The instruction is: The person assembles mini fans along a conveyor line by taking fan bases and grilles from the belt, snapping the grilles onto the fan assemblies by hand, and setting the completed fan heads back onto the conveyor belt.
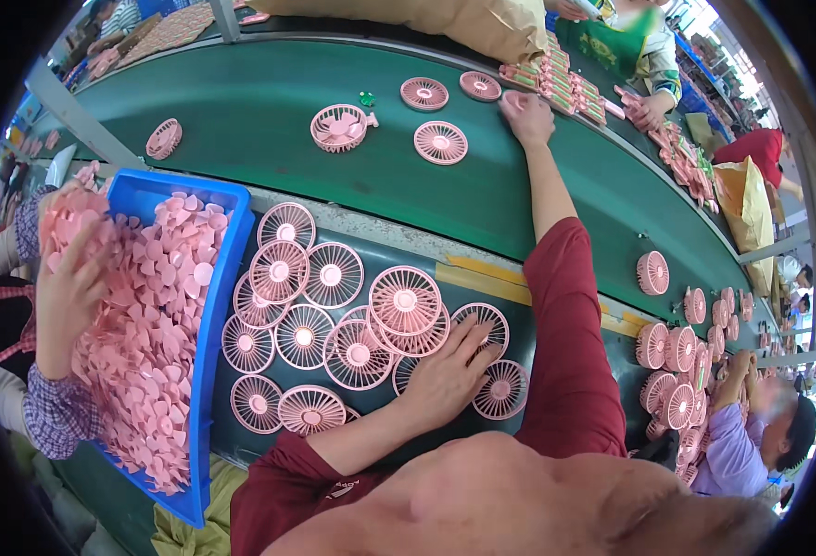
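Note:
Several round pink fan grilles [357,354] lie loose and overlapping on the dark green table in front of me. Over the right of this group rests my left hand [449,369], its fingers stretched out across the edge of a grille [487,326]. My right arm reaches over the green conveyor belt to its far side. There my right hand [526,116] has its fingers curled down beside a flat pink grille [480,86]; whatever they may hold is hidden. Nearby on the belt lie more grilles [440,143] and a grille housing with fan blades inside [340,127].
A blue bin [232,208] full of pink fan blades [153,343] stands at left, with a co-worker's hands in it. Across the belt, pink-and-green handle parts [561,79] are stacked before another person. Fan housings [678,405] pile up at right. A brown sack [426,23] lies beyond.

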Available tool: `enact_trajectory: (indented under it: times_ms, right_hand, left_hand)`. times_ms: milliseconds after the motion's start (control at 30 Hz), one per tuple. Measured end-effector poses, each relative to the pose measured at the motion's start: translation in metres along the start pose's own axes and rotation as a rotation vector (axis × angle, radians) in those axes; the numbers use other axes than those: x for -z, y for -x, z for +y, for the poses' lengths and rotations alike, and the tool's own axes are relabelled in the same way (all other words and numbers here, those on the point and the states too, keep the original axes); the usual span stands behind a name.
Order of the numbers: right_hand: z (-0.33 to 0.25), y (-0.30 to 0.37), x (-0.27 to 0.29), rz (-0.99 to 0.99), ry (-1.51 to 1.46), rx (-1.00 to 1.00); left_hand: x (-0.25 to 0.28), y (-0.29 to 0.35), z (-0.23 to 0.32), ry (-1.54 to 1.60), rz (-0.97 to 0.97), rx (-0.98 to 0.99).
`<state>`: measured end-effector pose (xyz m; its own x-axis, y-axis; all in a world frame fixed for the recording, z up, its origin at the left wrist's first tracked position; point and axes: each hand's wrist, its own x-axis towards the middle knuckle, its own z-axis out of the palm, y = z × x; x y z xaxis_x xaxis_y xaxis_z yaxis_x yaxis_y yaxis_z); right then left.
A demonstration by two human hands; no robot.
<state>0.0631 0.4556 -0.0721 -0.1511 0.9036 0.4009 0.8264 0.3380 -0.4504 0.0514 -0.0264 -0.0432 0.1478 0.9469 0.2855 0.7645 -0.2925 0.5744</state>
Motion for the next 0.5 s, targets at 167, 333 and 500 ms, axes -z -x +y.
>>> enact_trajectory:
  times_ms: [167, 333, 500]
  right_hand:
    - [-0.023, -0.025, -0.026, 0.077, -0.110, 0.194]
    - [-0.046, -0.006, -0.035, -0.066, 0.096, 0.028]
    - [-0.040, -0.022, -0.025, -0.098, -0.296, 0.258]
  left_hand:
    - [-0.001, -0.005, 0.002, 0.023, -0.020, -0.010]
    - [-0.006, -0.003, -0.001, 0.014, -0.025, -0.010]
    - [-0.005, -0.007, 0.004, 0.006, -0.042, -0.030]
